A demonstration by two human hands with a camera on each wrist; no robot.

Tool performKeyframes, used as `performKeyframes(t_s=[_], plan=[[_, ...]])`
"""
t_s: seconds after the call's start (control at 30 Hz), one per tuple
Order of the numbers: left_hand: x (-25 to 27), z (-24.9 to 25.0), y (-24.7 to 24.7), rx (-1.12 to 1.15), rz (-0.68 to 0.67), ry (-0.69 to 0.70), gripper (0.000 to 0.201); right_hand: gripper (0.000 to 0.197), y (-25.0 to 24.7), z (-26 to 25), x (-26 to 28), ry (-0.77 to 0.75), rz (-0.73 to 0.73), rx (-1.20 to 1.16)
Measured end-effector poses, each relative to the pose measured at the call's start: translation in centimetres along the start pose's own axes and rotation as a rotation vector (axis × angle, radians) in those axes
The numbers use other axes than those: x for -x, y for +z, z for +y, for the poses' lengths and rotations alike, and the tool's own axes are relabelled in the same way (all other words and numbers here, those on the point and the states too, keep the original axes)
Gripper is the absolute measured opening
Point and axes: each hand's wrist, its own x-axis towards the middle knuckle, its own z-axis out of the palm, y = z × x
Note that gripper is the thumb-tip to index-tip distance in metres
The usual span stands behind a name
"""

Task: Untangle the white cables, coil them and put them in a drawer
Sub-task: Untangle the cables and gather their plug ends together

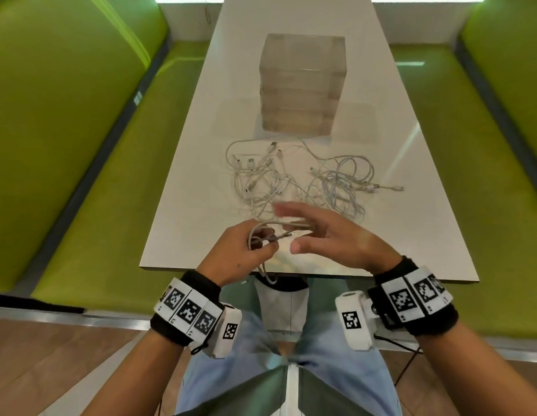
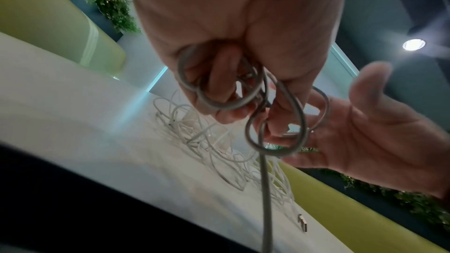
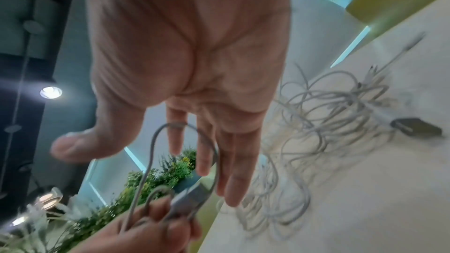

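The left hand (image 1: 240, 250) was curled round a small coil of one white cable (image 1: 271, 232), holding the loops bunched between fingers and thumb just over the near edge of the counter (image 1: 183, 205). From this hand the free run of that cable dropped straight down, past the counter edge and toward the person's lap, so its long axis lay vertical below the fist while the finished loops lay roughly level, opening toward the right hand (image 1: 330, 235). That hand stood just beside the coil on its far-right side, fingers straight and spread, thumb out, gripping nothing; in the right wrist view one loop (image 3: 185, 153) passed across its fingers (image 3: 239, 170), though whether it touched them could not be told.

The coming move seemed to turn on this: the hanging tail lay below and slightly behind the left hand, so the right hand, the free one, would likely have to reach down under the coil to bring up the next turn.

The remaining tangle of white cables (image 1: 297, 178) lay on the counter beyond both hands, a little nearer the right one, and farther still stood the translucent drawer unit (image 1: 301, 85), its drawers seemingly closed.

No brand, label or legible writing showed on cables or drawers; the wristbands (image 1: 189, 310) carried only black-and-white square marker patterns.
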Motion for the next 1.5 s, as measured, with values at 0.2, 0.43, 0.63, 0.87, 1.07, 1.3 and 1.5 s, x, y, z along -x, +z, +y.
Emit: performKeyframes(t_s=[0.2, 0.43, 0.63, 0.87, 1.07, 1.3, 1.5], plan=[[0.7, 0.5, -1.2, 0.513, 0.077, 0.016, 0.032, 0.024, 0.2, 0.3, 0.0, -0.021, 0.23, -0.112], [-0.4, 0.8, -3.0, 0.866, 0.151, -0.058, 0.019, 0.019, 0.2, 1.9, 0.7, 0.106, -0.185, 0.176], [-0.3, 0.8, -1.8, 0.645, 0.126, -0.039, 0.021, 0.017, 1.8, 2.1, -0.1, 0.076, -0.187, 0.215], [-0.3, 1.4, -1.7, 0.725, 0.171, -0.032, 0.017, 0.04, 1.3, 1.0, 0.3, 0.261, -0.27, 0.407], [-0.5, 1.3, -1.1, 0.806, 0.095, -0.064, 0.027, 0.044, 0.6, -1.2, 0.4, 0.166, 0.136, 0.326], [-0.1, 1.9, 0.3, 0.667, -0.046, -0.042, 0.032, 0.01, 1.9, -1.9, -1.3, -0.019, 0.372, -0.096], [0.1, 1.3, 0.2, 0.654, 0.005, -0.102, 0.035, 0.01, 0.1, -2.3, -0.5, -0.141, 0.418, -0.154]])
